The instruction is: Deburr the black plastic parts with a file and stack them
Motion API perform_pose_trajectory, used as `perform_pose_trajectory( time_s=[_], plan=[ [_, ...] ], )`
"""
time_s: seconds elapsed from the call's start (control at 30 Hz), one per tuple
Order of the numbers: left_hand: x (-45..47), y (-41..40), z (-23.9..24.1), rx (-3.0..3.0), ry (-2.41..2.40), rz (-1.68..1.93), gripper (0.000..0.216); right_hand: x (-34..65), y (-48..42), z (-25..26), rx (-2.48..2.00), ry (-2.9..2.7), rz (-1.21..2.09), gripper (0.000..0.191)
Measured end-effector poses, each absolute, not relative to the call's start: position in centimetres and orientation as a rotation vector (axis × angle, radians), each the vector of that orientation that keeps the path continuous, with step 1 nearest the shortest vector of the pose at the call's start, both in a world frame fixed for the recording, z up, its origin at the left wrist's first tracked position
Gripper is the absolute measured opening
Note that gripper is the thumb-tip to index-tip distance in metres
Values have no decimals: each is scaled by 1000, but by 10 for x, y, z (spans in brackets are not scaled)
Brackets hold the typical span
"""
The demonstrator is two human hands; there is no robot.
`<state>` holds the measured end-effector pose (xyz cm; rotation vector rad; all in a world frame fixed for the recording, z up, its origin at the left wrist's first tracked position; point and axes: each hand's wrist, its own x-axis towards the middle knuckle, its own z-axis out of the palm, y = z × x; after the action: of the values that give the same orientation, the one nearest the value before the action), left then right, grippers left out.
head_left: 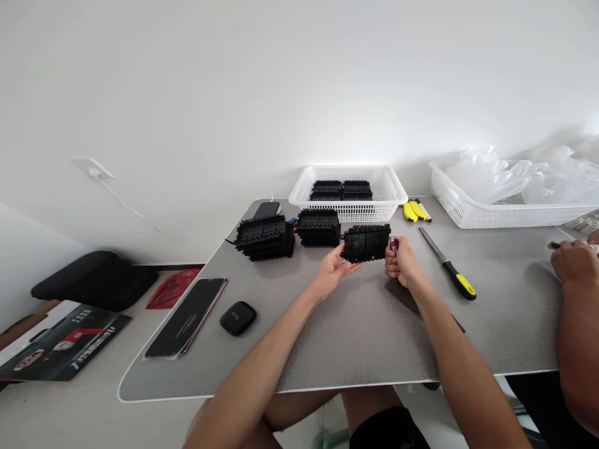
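My left hand (336, 265) cups the lower left end of a black ribbed plastic block (366, 242) that stands on the grey table (327, 330). At the block's right end, my right hand (401, 260) is closed round a small red lighter (394, 244). Two more stacks of black blocks (264, 237) (319, 227) sit just behind and to the left.
A white basket (349, 190) with black blocks stands at the back, yellow tools (415, 211) beside it. A yellow-handled file (448, 271) lies right of my hands. A second basket (491, 212) holds clear bags. Another person's hand (573, 262) is far right. A phone (187, 317) and black case (238, 317) lie left.
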<state>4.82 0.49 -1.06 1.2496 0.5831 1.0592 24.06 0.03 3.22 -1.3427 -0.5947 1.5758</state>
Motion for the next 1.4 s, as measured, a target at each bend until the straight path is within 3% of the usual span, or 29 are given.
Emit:
perform_pose_trajectory(
  time_s=[0.27,0.47,0.63,0.83,1.0,1.1,1.4],
  plan=[
    [45,5,-5,1129,602,1086,60,245,-3,34,-1164,-657,1486,60],
    [44,7,-5,889,561,1153,54,238,1,24,-1232,-812,1179,40],
    [47,5,-6,912,553,1159,59,228,4,10,-1168,-895,1287,45],
    [47,4,-8,1119,605,1013,77,231,5,13,-1187,-819,1155,43],
    [45,7,-12,1152,661,977,64,239,6,20,-1200,-753,1072,32],
    [47,5,-14,1215,670,919,59,240,4,21,-1181,-781,997,36],
    [55,0,-18,1382,690,883,67,237,1,22,-1170,-1082,895,35]
  ],
)
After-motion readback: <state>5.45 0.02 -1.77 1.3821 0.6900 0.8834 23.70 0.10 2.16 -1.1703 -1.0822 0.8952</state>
